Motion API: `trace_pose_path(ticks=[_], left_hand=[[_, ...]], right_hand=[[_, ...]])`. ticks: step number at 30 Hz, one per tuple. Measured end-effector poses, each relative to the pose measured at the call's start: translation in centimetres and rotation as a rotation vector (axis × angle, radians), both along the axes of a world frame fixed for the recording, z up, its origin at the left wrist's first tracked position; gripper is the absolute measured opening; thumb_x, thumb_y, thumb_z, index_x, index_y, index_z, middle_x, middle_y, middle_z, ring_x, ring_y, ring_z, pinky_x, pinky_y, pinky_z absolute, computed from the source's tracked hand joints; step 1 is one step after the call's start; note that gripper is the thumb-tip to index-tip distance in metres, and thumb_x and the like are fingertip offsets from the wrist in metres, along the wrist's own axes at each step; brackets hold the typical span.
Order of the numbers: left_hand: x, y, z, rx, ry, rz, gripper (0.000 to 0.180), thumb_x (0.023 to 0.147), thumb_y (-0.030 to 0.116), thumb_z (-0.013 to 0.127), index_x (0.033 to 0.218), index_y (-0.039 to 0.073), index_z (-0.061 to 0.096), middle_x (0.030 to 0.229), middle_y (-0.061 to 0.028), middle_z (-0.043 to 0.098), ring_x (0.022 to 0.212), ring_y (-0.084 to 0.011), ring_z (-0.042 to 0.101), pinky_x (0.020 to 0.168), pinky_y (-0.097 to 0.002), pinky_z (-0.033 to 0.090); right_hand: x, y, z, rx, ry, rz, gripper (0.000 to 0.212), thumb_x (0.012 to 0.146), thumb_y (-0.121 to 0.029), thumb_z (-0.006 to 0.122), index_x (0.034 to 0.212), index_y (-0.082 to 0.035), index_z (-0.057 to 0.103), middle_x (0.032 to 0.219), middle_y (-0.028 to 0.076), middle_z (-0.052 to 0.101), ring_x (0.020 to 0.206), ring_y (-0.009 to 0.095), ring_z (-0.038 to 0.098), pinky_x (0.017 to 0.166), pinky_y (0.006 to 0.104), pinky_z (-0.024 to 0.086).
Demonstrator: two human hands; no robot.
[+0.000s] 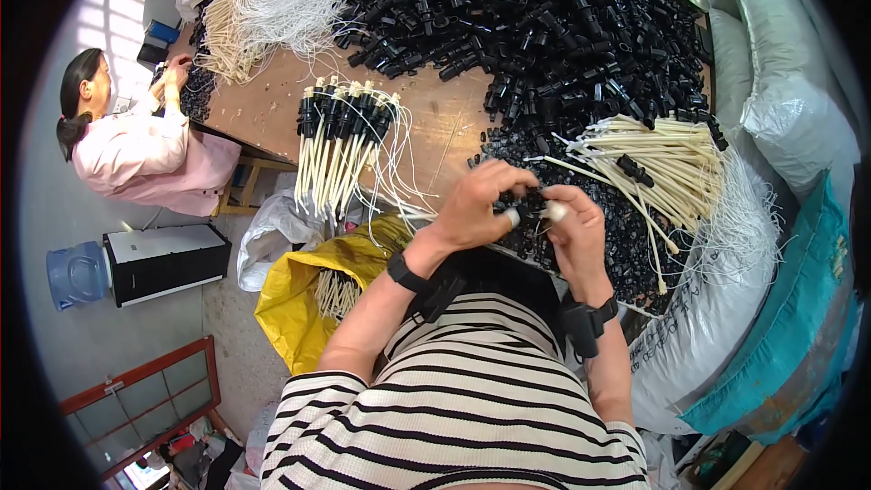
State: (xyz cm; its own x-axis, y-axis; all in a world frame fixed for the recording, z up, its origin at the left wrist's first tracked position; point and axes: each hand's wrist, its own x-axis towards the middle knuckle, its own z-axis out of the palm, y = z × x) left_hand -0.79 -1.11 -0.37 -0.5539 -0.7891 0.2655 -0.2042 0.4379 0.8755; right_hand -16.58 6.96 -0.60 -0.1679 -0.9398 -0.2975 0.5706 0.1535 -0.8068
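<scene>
Both hands over the bench's (263,113) near edge, close together, just in front of the wearer's body. Left hand (476,206) and right hand (578,225): fingers curled inward around a small black piece (524,203); cannot tell which one grips it. Small black parts (626,259) lie beneath and around, reaching the near edge. Bundle of cream rods (337,150) left of the left hand, black fittings at its far ends, near ends overhanging the edge above a yellow bag (286,304). Second rod pile (667,163) right; white strings (739,227) spill toward a white sack (694,322). Heaped black tubes (544,23) crowd the far side. Open room: bare strip between bundle and tubes.
</scene>
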Motion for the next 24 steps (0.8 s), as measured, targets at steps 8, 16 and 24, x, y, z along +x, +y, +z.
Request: trace_pose_path(ticks=[8,16,24], left_hand=[[1.0,-0.5,-0.7,0.187,-0.209,-0.207,0.034,0.073,0.0,0.06,0.106,0.003,0.064,0.092,-0.0123,0.066,0.083,-0.028,0.064,0.074,-0.0331,0.05],[1.3,0.2,-1.5,0.088,-0.362,-0.131,0.031,0.068,0.006,0.061,0.098,0.0,0.067,0.091,-0.0203,0.067,0.088,-0.0373,0.064,0.079,-0.0412,0.051],[2.5,0.0,-1.5,-0.152,-0.505,-0.042,0.024,0.066,0.006,0.061,0.09,0.003,0.066,0.082,-0.0148,0.066,0.079,-0.0359,0.064,0.068,-0.0445,0.051]], right_hand=[[-1.4,0.4,0.2,-0.078,0.674,0.143,0.026,0.086,0.001,0.056,0.107,-0.003,0.07,0.085,0.003,0.069,0.057,0.009,0.057,0.058,0.0233,0.047],[-1.0,1.2,0.0,-0.498,1.577,0.276,0.037,0.076,-0.003,0.066,0.111,-0.012,0.07,0.064,0.007,0.06,0.05,0.023,0.058,0.047,0.0354,0.043],[0.0,-0.1,-0.5,-0.532,1.438,0.311,0.035,0.076,-0.002,0.065,0.11,-0.01,0.071,0.074,0.012,0.067,0.051,0.025,0.059,0.05,0.0297,0.046]])
